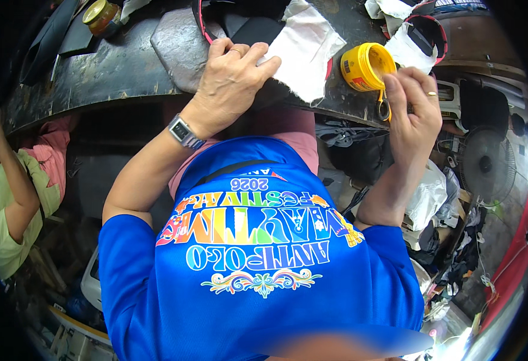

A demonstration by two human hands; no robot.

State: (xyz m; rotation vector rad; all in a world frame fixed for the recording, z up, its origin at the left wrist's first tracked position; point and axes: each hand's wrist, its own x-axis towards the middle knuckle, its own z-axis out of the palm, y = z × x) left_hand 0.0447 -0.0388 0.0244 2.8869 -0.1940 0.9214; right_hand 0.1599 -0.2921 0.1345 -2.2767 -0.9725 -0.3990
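Find black piece point(257, 31) and white sheet point(306, 48) left of yellow jar point(354, 69), likely light and soft; best grasp by the piece, sparing the tearable sheet; see left hand point(234, 78) half-curled over the piece, right hand point(416, 108) nearly pinched beside the jar (cannot tell either grip)
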